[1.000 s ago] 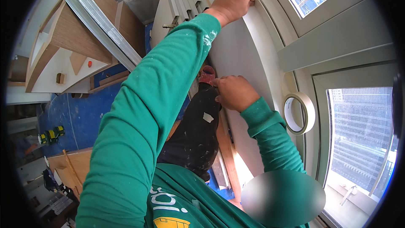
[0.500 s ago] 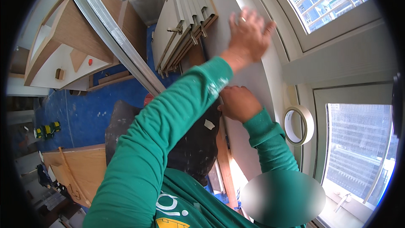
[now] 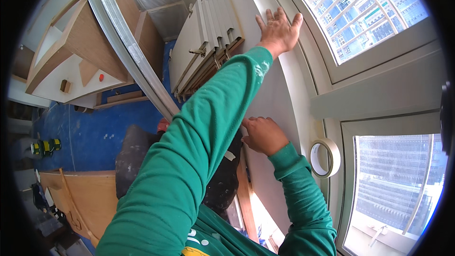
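My left hand (image 3: 280,31) reaches far forward, palm down and fingers spread, over the pale window ledge (image 3: 265,90). It appears to lie on the ledge beside the window frame, with nothing in it. Closer to me, my right hand (image 3: 265,135) is at the ledge's inner edge with its fingers curled. The fingertips are largely hidden, so anything they grip cannot be made out. A roll of masking tape (image 3: 334,157) stands on its side by the window frame, to the right of my right hand.
Several pale panels with metal handles (image 3: 194,50) lean together ahead. A metal upright (image 3: 128,42) crosses the left side, near a wooden cabinet (image 3: 90,38). Blue covering (image 3: 109,137) lies on the floor, with a wooden board (image 3: 95,185) at lower left. Windows (image 3: 398,180) line the right.
My left hand, blurred before, has moved slightly forward and is now sharp, fingers still spread. The right hand sits lower in view, as the camera view has shifted.
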### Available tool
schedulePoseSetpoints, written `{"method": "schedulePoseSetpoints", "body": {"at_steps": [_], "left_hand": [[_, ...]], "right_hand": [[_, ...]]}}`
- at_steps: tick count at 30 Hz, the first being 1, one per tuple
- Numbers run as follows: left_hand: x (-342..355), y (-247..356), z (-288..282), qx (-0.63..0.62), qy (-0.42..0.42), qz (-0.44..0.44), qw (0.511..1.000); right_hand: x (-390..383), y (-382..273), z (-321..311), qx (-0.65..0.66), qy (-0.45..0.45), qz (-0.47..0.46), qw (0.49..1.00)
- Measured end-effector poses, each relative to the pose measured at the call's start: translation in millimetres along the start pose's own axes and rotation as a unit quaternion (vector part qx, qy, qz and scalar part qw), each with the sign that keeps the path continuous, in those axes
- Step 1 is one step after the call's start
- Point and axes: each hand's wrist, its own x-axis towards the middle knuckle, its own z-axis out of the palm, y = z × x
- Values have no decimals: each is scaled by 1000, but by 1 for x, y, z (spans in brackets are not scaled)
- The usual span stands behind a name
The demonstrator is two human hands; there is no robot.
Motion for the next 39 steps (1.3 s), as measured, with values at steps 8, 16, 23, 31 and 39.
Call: {"method": "schedulePoseSetpoints", "body": {"at_steps": [8, 16, 23, 31, 39], "left_hand": [[-142, -26, -92, -92, -66, 107, 988], [-321, -165, -276, 52, -80, -124, 988], [-470, -205, -368, 383, -331, -215, 835], [-464, -191, -383, 348, -374, -177, 841], [-472, -206, -394, 236, -258, -133, 928]], "right_hand": [[-1, 0, 1, 0, -25, 15, 1000], [5, 13, 0, 4, 29, 29, 999], [-18, -54, 55, 113, 183, 42, 976], [-115, -191, 191, 188, 341, 175, 904], [-203, -115, 186, 150, 64, 279, 946]]}}
